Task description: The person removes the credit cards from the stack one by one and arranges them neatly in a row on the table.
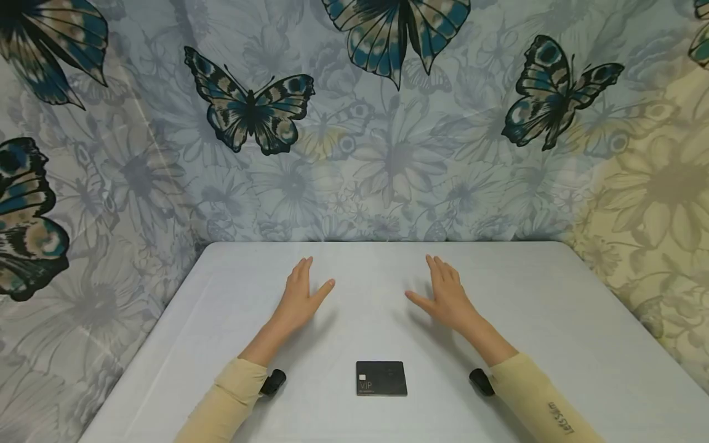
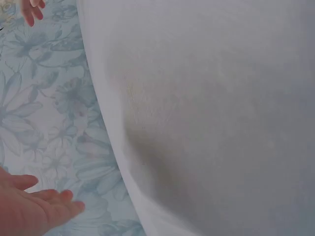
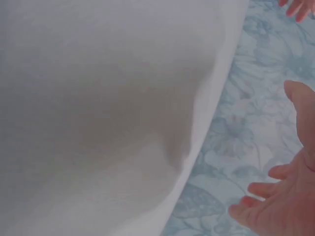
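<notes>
A black card (image 1: 381,379) printed with "VIP" and a small pale chip lies flat on the white table, near its front and between the two forearms. Beyond it on the left, my left hand (image 1: 299,299) is held over the table with straight fingers and the thumb spread, holding nothing. Opposite, my right hand (image 1: 446,298) mirrors it, thumb pointing inward and nothing in its grasp. Both cast shadows on the white surface. In the left wrist view the left hand (image 2: 37,209) shows at the lower left; the right wrist view has the right hand (image 3: 280,201) at the lower right.
The white table (image 1: 365,320) reaches back to a patterned cloth (image 1: 388,166) with butterflies and flowers, which also hangs along both sides. A dark wrist device (image 1: 273,383) sits by the left sleeve, another device (image 1: 481,382) by the right one.
</notes>
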`<state>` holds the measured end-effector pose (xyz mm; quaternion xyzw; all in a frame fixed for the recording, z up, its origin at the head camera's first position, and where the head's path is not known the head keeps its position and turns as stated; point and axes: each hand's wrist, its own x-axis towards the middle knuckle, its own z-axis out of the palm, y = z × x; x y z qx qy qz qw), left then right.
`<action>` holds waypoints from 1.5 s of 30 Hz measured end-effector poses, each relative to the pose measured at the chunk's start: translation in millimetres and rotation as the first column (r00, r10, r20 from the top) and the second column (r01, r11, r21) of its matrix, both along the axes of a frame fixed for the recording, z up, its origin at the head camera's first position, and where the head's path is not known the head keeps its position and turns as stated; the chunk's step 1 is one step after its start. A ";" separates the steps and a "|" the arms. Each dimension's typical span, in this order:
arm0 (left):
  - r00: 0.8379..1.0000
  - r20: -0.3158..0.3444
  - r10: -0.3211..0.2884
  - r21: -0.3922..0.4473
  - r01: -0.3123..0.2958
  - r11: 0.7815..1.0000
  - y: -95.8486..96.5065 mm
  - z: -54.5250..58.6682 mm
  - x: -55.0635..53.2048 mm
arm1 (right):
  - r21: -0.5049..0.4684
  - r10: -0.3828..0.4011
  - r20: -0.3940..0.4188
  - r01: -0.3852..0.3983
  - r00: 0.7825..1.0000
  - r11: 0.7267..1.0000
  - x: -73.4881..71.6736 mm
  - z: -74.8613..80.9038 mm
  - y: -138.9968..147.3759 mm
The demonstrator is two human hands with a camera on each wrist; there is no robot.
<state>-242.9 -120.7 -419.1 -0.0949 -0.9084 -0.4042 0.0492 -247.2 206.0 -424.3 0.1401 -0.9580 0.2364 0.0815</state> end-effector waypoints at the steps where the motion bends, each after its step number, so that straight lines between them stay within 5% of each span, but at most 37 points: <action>1: 1.000 -0.009 -0.002 0.036 0.003 0.999 -0.5 0.5 0.4 | -0.031 0.014 0.003 -0.014 1.000 0.999 0.5 -0.2 0.9; 9: 0.999 -0.045 -0.021 0.221 0.030 0.975 -4.1 -1.0 5.1 | -0.190 0.078 0.008 -0.075 0.997 0.979 4.4 1.7 6.3; 21: 0.996 -0.002 -0.084 0.389 0.079 0.918 2.4 -0.6 23.7 | -0.395 0.142 0.156 -0.070 0.977 0.916 18.3 -0.2 7.0; 33: 0.982 0.059 -0.178 0.341 0.148 0.928 7.3 -9.1 39.4 | -0.398 0.212 0.202 -0.118 0.956 0.910 38.6 -6.1 2.9; 45: 0.955 0.044 -0.294 0.249 0.274 0.929 9.7 -11.4 58.4 | -0.357 0.250 0.241 -0.154 0.938 0.921 57.0 -13.6 -5.6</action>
